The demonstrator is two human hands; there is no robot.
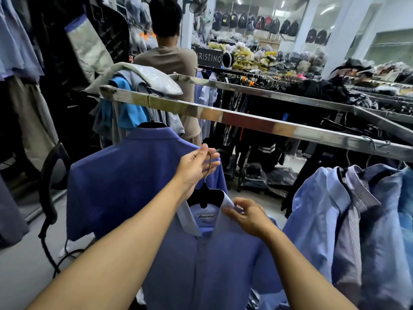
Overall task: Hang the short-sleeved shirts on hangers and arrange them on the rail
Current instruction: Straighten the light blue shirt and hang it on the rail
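At left a dark blue shirt (125, 182) hangs from the rail (245, 123). My left hand (195, 170) fingers pinch the hook of the black hanger (206, 198), below the rail; my right hand (249, 219) pinches the collar of the held shirt (212, 269) on it; other shirts (357, 220) hang rightward

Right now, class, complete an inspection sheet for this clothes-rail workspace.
Surface: steel rail above a grey floor.
Job's things: blue shirt on a black hanger, off the rail; hung shirts at right.
Clutter: garments heaped over the rail's left end.
Hands: left hand grips the hanger's hook; right hand pinches the shirt's collar.
Cables: thin black cord on the floor, left.
Surroundings: a person facing away; backpacks on the far wall.
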